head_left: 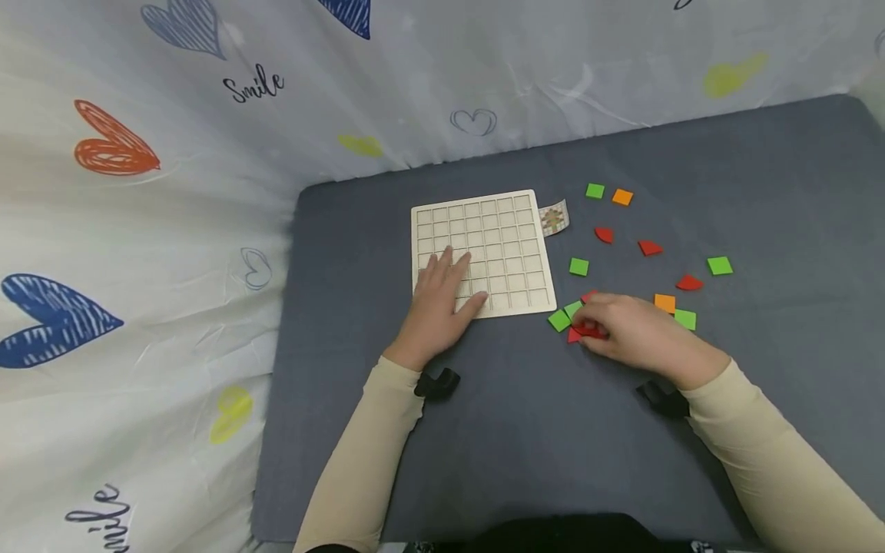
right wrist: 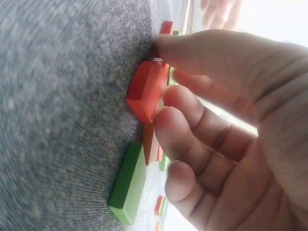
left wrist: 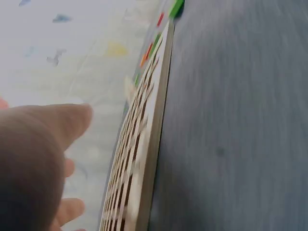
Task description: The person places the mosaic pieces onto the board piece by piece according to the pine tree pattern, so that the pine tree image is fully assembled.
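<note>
A pale square board (head_left: 498, 238) with a raised grid lies on the grey table. My left hand (head_left: 441, 296) rests over its near left corner with fingers spread. The left wrist view shows the left thumb (left wrist: 67, 120) beside the board's edge. To the right of the board, my right hand (head_left: 629, 332) pinches a red curved-edge tile (right wrist: 145, 91) low at the tabletop, its fingers curled and partly covering it. Around those fingers lie green tiles (head_left: 559, 320) and another red tile (head_left: 574, 336). Near its knuckles are an orange tile (head_left: 665, 303) and a green square (head_left: 686, 319).
A small patterned card (head_left: 554, 218) sticks out from the board's right edge. Farther right and back lie loose green (head_left: 720, 266), orange (head_left: 622, 197) and red tiles (head_left: 650, 247). A white printed curtain (head_left: 415, 84) hangs along the table's back and left sides.
</note>
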A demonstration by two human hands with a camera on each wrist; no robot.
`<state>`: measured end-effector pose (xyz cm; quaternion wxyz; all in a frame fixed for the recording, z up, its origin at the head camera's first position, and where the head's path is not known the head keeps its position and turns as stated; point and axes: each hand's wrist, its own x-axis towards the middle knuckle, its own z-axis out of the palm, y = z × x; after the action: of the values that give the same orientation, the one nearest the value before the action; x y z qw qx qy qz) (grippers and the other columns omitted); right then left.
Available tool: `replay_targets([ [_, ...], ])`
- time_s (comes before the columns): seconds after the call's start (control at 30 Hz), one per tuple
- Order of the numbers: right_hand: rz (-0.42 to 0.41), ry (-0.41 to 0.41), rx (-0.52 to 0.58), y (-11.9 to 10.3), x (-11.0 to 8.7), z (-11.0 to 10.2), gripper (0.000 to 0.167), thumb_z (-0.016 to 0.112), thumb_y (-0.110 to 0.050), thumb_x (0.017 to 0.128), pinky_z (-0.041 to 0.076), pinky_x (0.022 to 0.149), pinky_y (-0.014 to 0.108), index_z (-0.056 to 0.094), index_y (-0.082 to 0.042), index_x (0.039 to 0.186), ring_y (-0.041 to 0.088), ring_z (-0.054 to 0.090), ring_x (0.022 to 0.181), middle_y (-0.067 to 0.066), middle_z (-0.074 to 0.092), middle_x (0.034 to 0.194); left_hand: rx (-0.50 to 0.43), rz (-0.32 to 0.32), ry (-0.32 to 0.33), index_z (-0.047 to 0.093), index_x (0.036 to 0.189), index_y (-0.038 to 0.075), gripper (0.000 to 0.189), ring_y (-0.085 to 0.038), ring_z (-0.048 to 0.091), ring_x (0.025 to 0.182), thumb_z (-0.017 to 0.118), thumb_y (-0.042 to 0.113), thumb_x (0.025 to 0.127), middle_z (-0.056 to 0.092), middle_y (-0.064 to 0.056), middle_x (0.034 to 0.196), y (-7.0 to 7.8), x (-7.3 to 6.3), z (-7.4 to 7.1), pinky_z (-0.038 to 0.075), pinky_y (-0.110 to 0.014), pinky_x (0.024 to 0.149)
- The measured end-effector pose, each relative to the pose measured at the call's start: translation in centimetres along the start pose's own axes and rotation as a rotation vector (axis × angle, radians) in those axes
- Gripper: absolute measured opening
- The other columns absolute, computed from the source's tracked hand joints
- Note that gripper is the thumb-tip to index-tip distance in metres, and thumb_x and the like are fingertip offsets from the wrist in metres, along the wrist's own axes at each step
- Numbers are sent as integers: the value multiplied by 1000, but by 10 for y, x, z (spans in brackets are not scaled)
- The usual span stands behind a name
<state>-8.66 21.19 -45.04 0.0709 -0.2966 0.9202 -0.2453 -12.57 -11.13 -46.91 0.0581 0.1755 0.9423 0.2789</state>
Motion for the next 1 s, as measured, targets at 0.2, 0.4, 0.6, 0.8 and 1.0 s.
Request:
replay_targets([
  [0.2, -25, 16, -15, 0, 3, -1, 17, 85, -6, 84, 54, 69, 31, 79, -16, 97, 7, 55, 74, -7, 60, 87, -51, -92, 99, 27, 168, 13, 75, -38, 2, 163, 50, 52, 108, 7, -16, 176, -31, -13, -11, 1, -54, 131],
  [0.4, -21, 10, -20, 0, 3, 2, 15, 84, -7, 85, 53, 68, 31, 79, -17, 96, 6, 54, 73, -9, 59, 85, -72, -137, 107, 23, 167, 6, 71, -33, 3, 163, 42, 46, 112, 11, -16, 176, -46, -18, -11, -1, -51, 131],
  [0.6, -8, -13, -13, -1, 7, 3, 14, 86, -9, 85, 49, 65, 30, 79, -18, 92, 5, 51, 70, -10, 56, 81, -41, -136, 105, 37, 162, 5, 59, -32, 9, 163, 40, 38, 114, 20, -12, 174, -50, -20, -9, 0, -50, 131],
  [0.8, 20, -58, -9, -4, 11, 2, 13, 86, -12, 84, 50, 64, 32, 77, -17, 91, 6, 52, 71, -10, 57, 82, 87, -128, 37, 32, 166, 14, 78, -34, 2, 163, 53, 58, 105, 9, -12, 176, -51, -21, -6, -2, -53, 131],
  [1.0, 19, -57, -24, -5, 14, 5, 13, 85, -16, 81, 51, 65, 32, 75, -17, 89, 4, 52, 69, -11, 57, 80, 147, -132, -14, 26, 169, 21, 99, -30, -5, 164, 62, 74, 94, -1, -8, 178, -49, -20, -7, -6, -51, 130],
])
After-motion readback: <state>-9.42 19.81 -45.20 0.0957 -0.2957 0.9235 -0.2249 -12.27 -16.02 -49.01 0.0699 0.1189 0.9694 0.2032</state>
